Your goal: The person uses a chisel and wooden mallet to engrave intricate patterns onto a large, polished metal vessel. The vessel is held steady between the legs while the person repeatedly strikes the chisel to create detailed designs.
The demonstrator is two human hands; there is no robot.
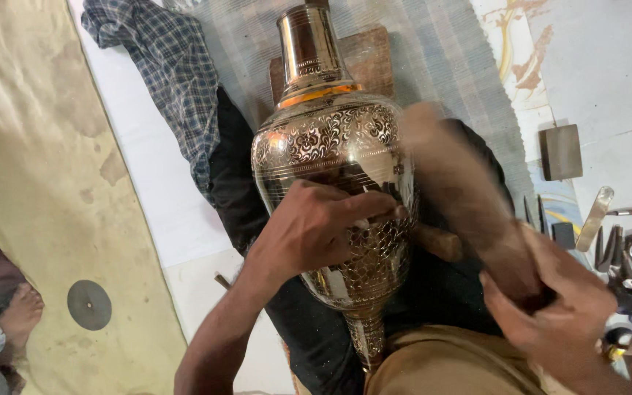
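Hands [316, 227] steady an engraved, shiny brass vase [334, 153].

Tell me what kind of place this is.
Likely a floor-level metal engraving workshop. An ornate engraved metal vase lies across the person's lap, the left hand pressed on it, the right hand swinging a blurred wooden mallet. Small metal hand tools lie beside.

The tall engraved brass vase [334, 157] is gleaming silver and gold, showing floral scrollwork over a lattice of small scales, with an orange band glowing at its shoulder. The crumpled blue-and-white checked cloth [170, 66] is lying beside a stained beige floor mat [31, 146].
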